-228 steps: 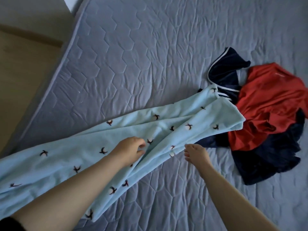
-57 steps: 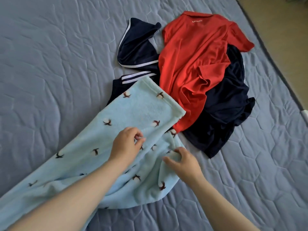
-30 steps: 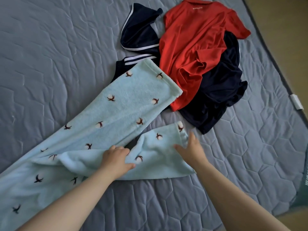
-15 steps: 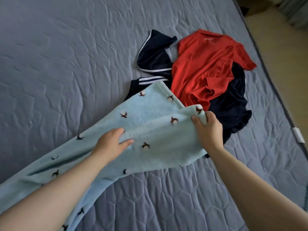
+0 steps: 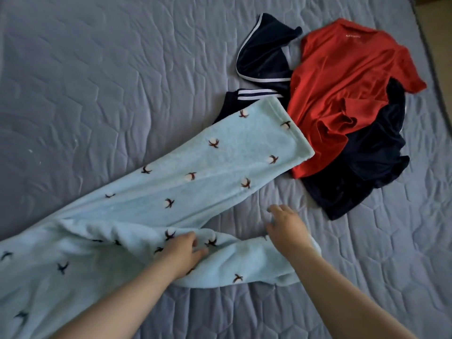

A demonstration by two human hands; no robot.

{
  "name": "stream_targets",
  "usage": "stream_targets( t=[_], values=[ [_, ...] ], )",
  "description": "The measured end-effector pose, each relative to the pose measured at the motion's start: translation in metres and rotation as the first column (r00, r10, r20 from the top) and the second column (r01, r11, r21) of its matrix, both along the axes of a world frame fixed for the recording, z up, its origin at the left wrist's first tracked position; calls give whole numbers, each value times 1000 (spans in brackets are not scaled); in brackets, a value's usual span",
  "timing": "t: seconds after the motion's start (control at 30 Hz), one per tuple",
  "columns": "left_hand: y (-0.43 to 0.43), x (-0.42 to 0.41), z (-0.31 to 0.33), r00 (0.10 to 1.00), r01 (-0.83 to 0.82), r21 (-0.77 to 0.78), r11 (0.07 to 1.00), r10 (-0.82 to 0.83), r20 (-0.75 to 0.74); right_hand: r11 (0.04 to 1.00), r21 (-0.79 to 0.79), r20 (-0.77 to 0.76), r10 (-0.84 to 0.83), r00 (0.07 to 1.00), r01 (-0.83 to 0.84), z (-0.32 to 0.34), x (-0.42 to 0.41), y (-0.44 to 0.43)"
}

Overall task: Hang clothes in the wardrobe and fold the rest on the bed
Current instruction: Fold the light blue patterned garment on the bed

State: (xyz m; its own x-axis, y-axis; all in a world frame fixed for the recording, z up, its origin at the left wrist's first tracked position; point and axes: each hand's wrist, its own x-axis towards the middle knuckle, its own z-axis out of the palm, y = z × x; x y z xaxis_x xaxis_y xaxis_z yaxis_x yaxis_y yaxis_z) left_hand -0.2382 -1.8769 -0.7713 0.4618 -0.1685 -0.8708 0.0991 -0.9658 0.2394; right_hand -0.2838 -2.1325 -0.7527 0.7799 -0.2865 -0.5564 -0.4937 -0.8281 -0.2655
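On quilted grey mattress (image 5: 122, 81): fleecy pale-blue pyjama trousers (image 5: 195, 172), legs splayed.
Left hand (image 5: 182, 252) pinched a soft fold; right hand (image 5: 289, 232) lay with fingers spread, loose, holding nothing.

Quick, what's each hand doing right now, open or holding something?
Left hand: grips a fold of the light blue pants.
Right hand: open, fingers relaxed, holding nothing.

I see pale blue pyjama trousers (image 5: 195, 167) scattered with small dark-and-white sprigs, a plain red shirt (image 5: 337, 81), white-striped navy clothes (image 5: 264, 59), and a grey-blue hexagon-quilted bed (image 5: 110, 69).
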Motion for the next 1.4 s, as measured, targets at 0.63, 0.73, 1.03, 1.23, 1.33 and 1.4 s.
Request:
stream_targets(
  t=[0.63, 0.73, 1.03, 1.23, 1.33, 1.4],
  values=[
    [81, -1, -23, 937, 32, 181, 983, -93, 336, 848, -83, 225, 527, 820, -523, -56, 35, 137],
    [98, -6, -31, 950, -3, 214, 977, -64, 305, 811, -94, 213, 583, 784, -577, -56, 38, 149],
    [101, -5, -31, 971, 153, 222, 963, -189, 148, 776, -135, 223, 630, 744, -616, -48, 30, 140],
    [101, -33, -13, 944, 324, 98, 941, -328, 24, 804, -93, 154, 594, 790, -587, -42, -11, 131],
    [98, -44, -23, 966, 251, 110, 962, -257, 43, 821, -125, 146, 570, 808, -557, -47, -12, 139],
    [98, -49, -31, 962, 188, 172, 967, -216, 165, 801, -137, 206, 599, 774, -583, -51, -9, 145]
  ],
)
